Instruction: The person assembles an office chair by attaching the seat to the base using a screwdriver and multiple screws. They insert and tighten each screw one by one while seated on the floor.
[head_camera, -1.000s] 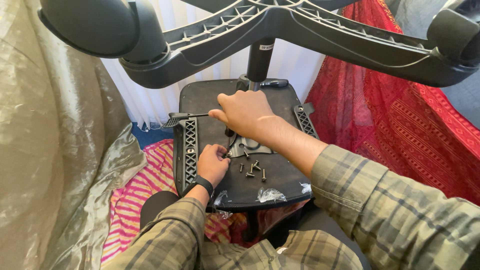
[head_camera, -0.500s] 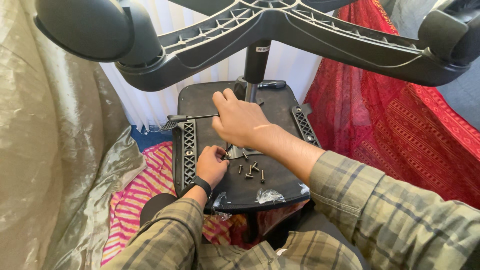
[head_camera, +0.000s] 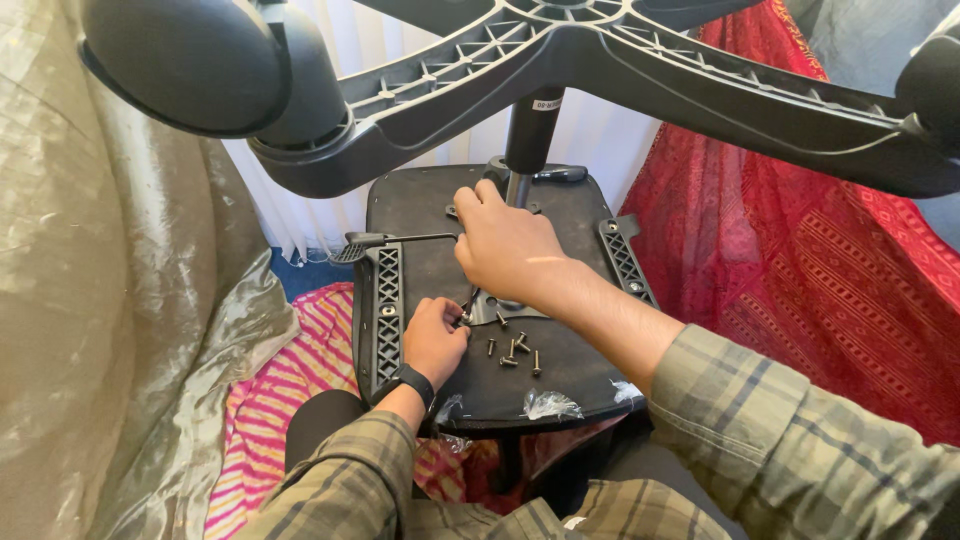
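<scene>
**Upturned office chair: both hands at the seat-plate fastener**

Head view. The chair lies inverted, the black seat underside (head_camera: 560, 375) facing up and the 5-arm wheel base (head_camera: 640, 70) looming close to the camera on its gas column (head_camera: 530, 125). The right hand (head_camera: 510, 250) is curled closed around the upper end of a thin black hex key (head_camera: 468, 305), whose lower end meets a bolt at the corner of the metal mounting plate (head_camera: 490, 312). The left hand (head_camera: 435, 338), wearing a black wrist band, pinches that bolt or the key tip between thumb and fingers; which of the 2 cannot be told. About 6 loose bolts (head_camera: 512, 352) lie just beside it on the seat underside, near scraps of clear plastic wrap (head_camera: 550, 404). A black lever (head_camera: 395, 240) juts to the left, above a ribbed armrest bracket (head_camera: 388, 305).

Handling, as a judgement: the key is stiff, light and slim, best gripped on its bent arm for leverage; the bolts are small, hard and likely to roll.

Surface and room: the seat rests above a pink striped cloth (head_camera: 285, 385); olive satin fabric (head_camera: 110, 330) lies left, red patterned fabric (head_camera: 800, 240) right, a white curtain (head_camera: 300, 210) behind.
</scene>
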